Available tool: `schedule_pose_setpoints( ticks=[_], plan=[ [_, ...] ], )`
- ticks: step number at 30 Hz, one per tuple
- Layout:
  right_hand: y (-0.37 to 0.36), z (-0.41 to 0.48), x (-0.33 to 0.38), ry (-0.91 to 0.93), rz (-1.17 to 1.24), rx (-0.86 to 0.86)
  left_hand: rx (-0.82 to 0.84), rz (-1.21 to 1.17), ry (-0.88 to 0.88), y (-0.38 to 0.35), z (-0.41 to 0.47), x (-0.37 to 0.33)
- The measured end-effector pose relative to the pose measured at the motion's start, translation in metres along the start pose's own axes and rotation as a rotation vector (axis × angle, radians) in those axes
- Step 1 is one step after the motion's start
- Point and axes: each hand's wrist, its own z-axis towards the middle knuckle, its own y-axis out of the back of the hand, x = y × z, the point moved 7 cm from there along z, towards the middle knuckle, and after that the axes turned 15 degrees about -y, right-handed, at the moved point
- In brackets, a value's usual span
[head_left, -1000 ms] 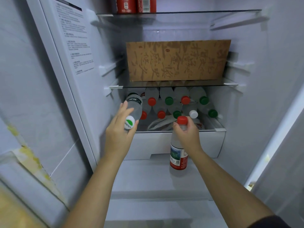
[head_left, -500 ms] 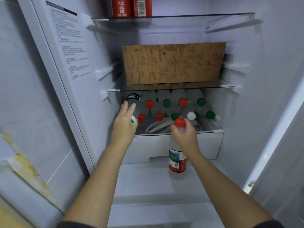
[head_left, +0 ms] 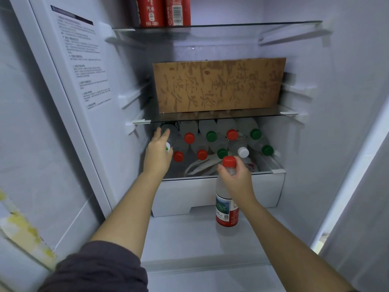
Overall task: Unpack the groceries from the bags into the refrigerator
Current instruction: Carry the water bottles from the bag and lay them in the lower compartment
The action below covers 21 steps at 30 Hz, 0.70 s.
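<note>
Far left, on the refrigerator (head_left: 347,102) inner wall: printed instruction sticker (head_left: 84,66), text too small to read. Lower left: dark sleeve (head_left: 101,268), bare forearm reaching up and in. Left hand (head_left: 157,152) wide, fingers straight and laid along a clear bottle (head_left: 171,128) lying on its side at the left end of the stack, white-and-green cap peeking out by the thumb side. Top, above that: two red cans (head_left: 164,9) upright on the upper glass shelf. Centre: stacked bottles (head_left: 210,137) on their sides under the middle glass shelf (head_left: 290,113), caps facing out, red, green and one white, in two rows. Just below them, a crumpled white plastic bag (head_left: 200,167). On the middle glass shelf, a brown cardboard box (head_left: 219,85), scuffed front, filling most of the width. Right of centre: right hand (head_left: 235,178) curled round the neck of an upright red-capped bottle (head_left: 227,211), red label low on the body, base down on the white floor shelf, just in front of the white drawer (head_left: 269,190). Hands well apart. Far right: pale edge of the compartment, nothing more readable.
</note>
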Motion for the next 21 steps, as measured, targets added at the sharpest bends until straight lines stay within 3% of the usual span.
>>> schedule_pose_setpoints(
  ticks=[21],
  plan=[
    [-0.001, 0.005, -0.005, -0.018, 0.004, -0.021, 0.027, 0.019, 0.093, -0.023, 0.026, 0.018]
  ],
)
